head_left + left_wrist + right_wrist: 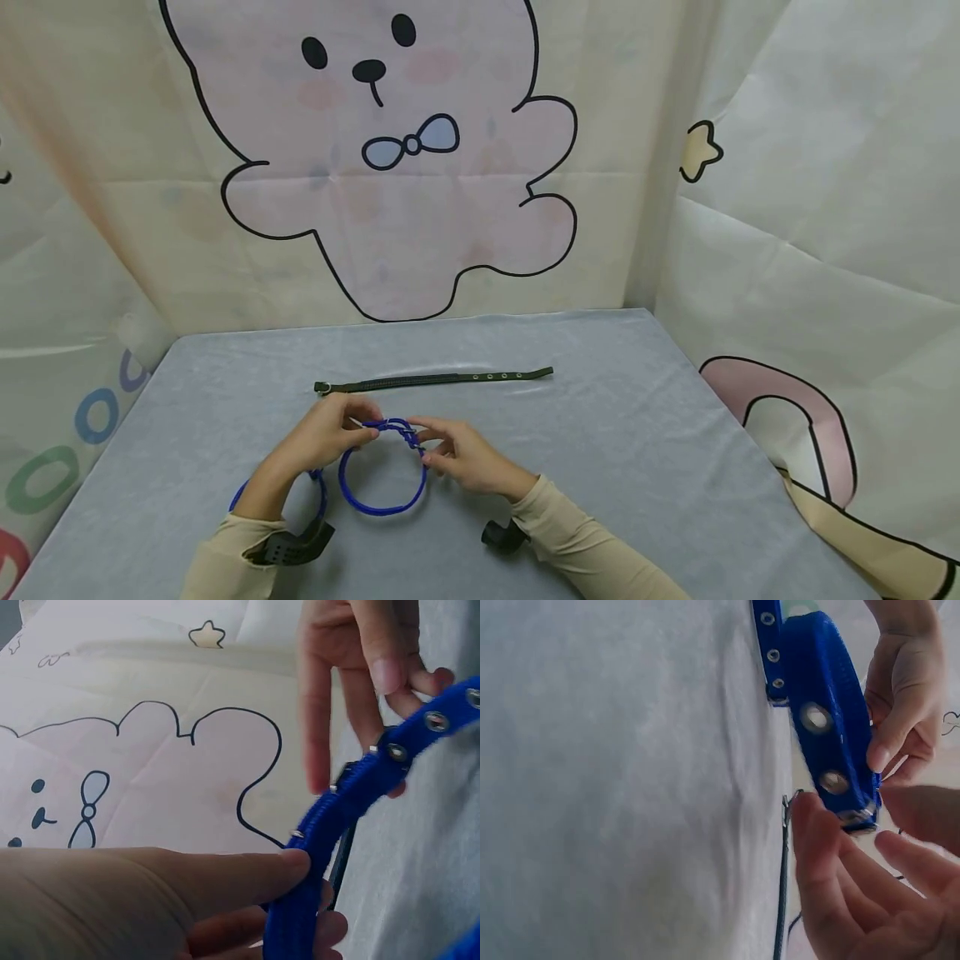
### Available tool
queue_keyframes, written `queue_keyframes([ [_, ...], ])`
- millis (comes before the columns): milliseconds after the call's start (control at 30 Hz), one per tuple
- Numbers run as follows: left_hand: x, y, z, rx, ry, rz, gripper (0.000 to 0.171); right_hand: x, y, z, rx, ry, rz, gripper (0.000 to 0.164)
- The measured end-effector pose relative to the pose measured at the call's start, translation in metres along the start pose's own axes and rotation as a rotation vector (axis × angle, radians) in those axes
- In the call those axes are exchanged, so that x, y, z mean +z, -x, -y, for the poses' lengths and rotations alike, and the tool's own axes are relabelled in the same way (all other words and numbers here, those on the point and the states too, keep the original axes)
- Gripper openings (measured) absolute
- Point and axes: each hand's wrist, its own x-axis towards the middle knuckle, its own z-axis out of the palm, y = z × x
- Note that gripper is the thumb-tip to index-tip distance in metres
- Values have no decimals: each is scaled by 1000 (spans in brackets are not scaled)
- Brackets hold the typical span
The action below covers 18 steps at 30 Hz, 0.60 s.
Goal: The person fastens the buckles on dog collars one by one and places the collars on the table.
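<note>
Curving low in the frame, left of centre, the blue collar (381, 510) looked light, pliant and tough, the left hand (330, 435) pinching it between fingers (262, 876), the right hand (467, 457) at the stiffer buckle (411, 437), likely the surest hold, its grip unclear!

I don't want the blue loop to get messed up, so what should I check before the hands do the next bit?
1. Left hand pinching the blue loop: ok.
2. Right hand fingers at the loop's metal buckle: ok.
3. Metal-rimmed holes showing: ok, some are in plain sight.
4. Buckle's pin through a hole: cannot tell, it's too hidden and blurry.
5. Green strap out of the way: ok, it lies beyond the hands.
6. Other blue strap fully in sight: not ok, the left arm covers part.
</note>
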Motion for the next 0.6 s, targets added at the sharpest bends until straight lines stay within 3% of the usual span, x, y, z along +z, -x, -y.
queue_keyframes([
  [167, 0, 1, 7, 20, -92, 20, 5, 6, 0, -2, 79, -124, 128, 57],
  [267, 2, 2, 10, 20, -108, 37, 8, 8, -1, -4, 113, -186, 162, 54],
  [600, 5, 2, 14, -49, -215, 85, 12, 9, -1, -5, 164, -176, 211, 48],
])
